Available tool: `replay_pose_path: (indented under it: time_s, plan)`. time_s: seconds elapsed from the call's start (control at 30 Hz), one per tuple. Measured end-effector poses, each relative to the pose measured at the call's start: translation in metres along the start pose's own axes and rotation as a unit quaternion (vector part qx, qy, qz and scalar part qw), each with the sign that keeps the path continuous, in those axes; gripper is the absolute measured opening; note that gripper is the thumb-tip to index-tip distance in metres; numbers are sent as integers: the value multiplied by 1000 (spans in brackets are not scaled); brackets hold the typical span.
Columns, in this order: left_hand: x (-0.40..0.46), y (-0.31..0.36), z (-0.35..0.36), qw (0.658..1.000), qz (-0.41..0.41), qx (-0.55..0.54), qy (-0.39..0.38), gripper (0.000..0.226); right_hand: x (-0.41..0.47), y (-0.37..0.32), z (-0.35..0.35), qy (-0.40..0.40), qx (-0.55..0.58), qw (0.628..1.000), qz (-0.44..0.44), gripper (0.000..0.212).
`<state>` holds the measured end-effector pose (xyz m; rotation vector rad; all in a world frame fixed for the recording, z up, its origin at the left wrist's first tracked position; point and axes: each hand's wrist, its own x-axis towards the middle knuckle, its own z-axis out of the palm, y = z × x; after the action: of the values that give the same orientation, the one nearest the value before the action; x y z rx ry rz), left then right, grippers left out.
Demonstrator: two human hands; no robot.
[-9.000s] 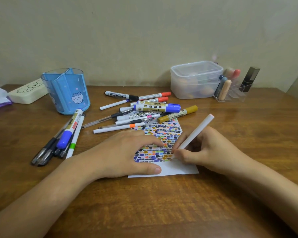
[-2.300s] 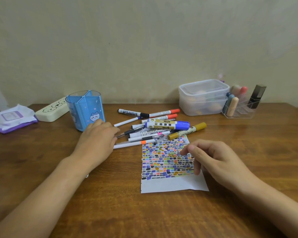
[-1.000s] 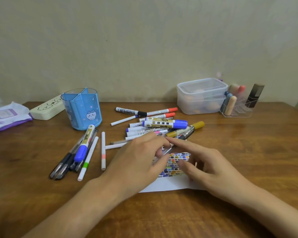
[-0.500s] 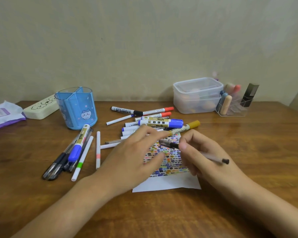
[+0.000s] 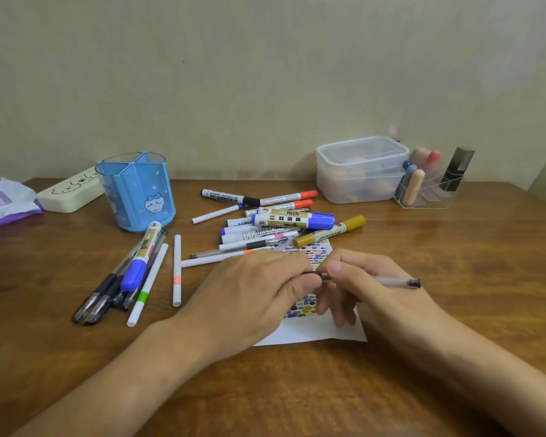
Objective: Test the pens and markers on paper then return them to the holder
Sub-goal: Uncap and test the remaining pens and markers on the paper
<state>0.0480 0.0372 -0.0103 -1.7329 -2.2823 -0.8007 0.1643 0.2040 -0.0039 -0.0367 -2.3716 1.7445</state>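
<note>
- While both hands meet over the paper, the right hand pinches a clear gel pen between thumb and forefinger, its other fingers loosely curled beneath.
- Out past the right fingers the pen's barrel runs to the right, level above the worktop, ending in a dark plug.
- At the pen's other end, the left hand has its fingers curled round the dark cap end, thumb and fingertips pressed on it just beside the right thumb.
- Under the fingers of both hands lies the paper, flat, its upper part filled with coloured swatches, its near edge white.
- Just beyond the fingertips sits a loose heap of markers, among them a blue-capped one, a mustard one and two red-capped ones.
- Left of the left fingers lie a white pen with a pink band, a white pen with a green band and a bundle of dark pens with a blue marker on top.
- Farther left and back stands the blue holder, upright, divided into compartments.
- Beyond the right fingers, near the wall, stand a lidded plastic box and a clear organiser.
</note>
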Motion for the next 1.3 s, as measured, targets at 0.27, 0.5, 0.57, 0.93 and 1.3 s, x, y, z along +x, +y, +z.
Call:
replay_pose_path:
  time_s: [0.27,0.5,0.57,0.93,1.3]
  plan:
    - [5,-9,-9,995,-67,-64,-22,46,13,-4,-15,-47,9,996,69,33]
    - [-1,-18,-21,961,-140,51,-231,66,4,-4,-26,39,-10,994,105,25]
    - [-1,-17,-20,955,-142,54,-253,71,2,-5,-23,18,-17,993,114,27]
    - [-1,-23,-19,948,-149,21,-280,73,7,0,-26,44,-65,992,94,11]
    - [0,-29,-20,938,-166,-19,-304,80,5,10,-25,-10,-194,980,45,3]
